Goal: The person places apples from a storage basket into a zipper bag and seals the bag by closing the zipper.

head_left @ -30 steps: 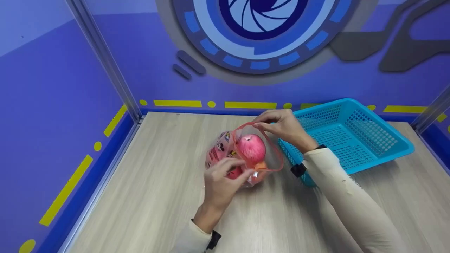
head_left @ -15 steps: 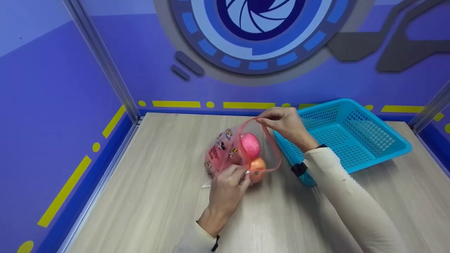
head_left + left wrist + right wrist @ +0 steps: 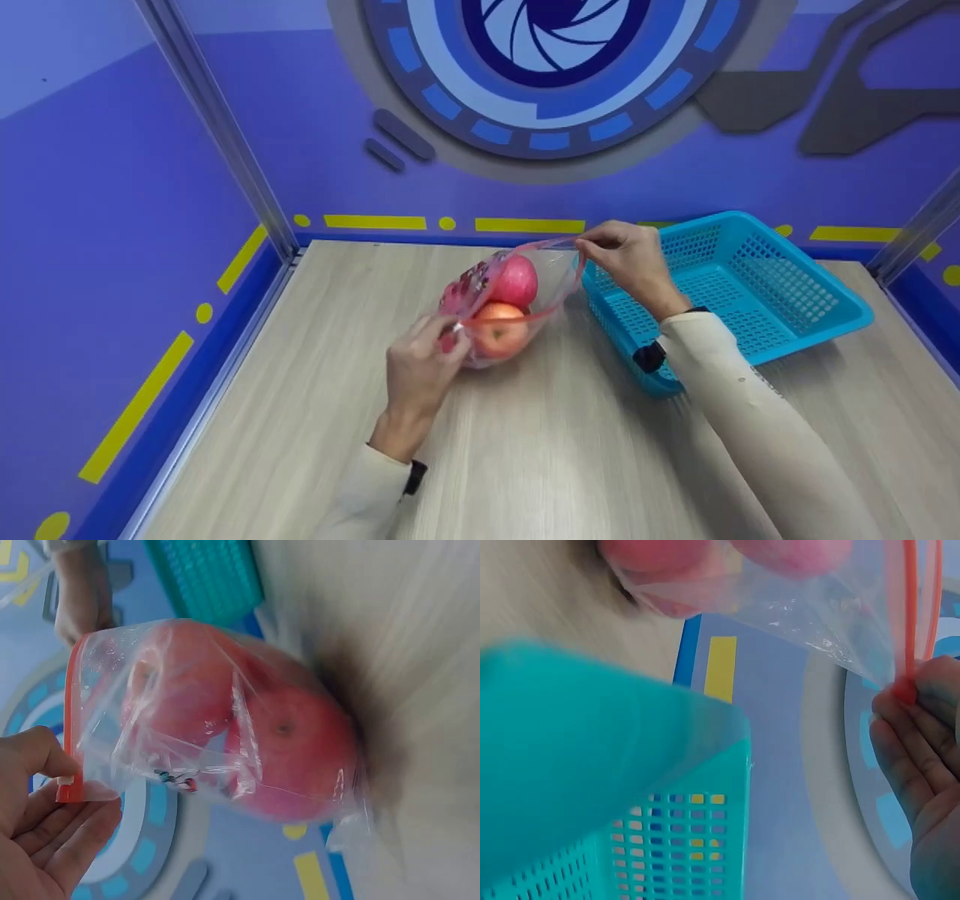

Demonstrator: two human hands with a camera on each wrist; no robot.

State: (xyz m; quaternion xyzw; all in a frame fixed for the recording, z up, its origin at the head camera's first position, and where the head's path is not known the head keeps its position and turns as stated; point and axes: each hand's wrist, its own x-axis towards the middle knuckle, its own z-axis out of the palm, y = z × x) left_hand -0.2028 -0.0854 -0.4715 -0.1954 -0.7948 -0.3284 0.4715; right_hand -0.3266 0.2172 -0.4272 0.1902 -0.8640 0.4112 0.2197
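Observation:
A clear zip bag (image 3: 553, 289) with an orange-red zip rim and printed cartoon figures holds several red and orange-red apples. One pink-red apple (image 3: 514, 282) lies behind an orange-red apple (image 3: 500, 331) inside it. My left hand (image 3: 421, 367) pinches the near left corner of the rim by its slider (image 3: 66, 781). At the far right corner my right hand (image 3: 628, 255) pinches the rim between thumb and fingers. Between the two hands the bag's mouth gapes. In the left wrist view the apples press against the clear plastic, low in the bag.
A turquoise perforated basket (image 3: 814, 336) stands to the right, close beside the bag and under my right forearm. The wooden tabletop (image 3: 337, 315) runs back to a blue patterned wall (image 3: 300, 135). A metal post (image 3: 225, 142) marks the left corner.
My left hand has moved left and slightly up with its bag corner, and my right hand a little right and away. The rim is stretched wider, and the orange-red apple has shifted left.

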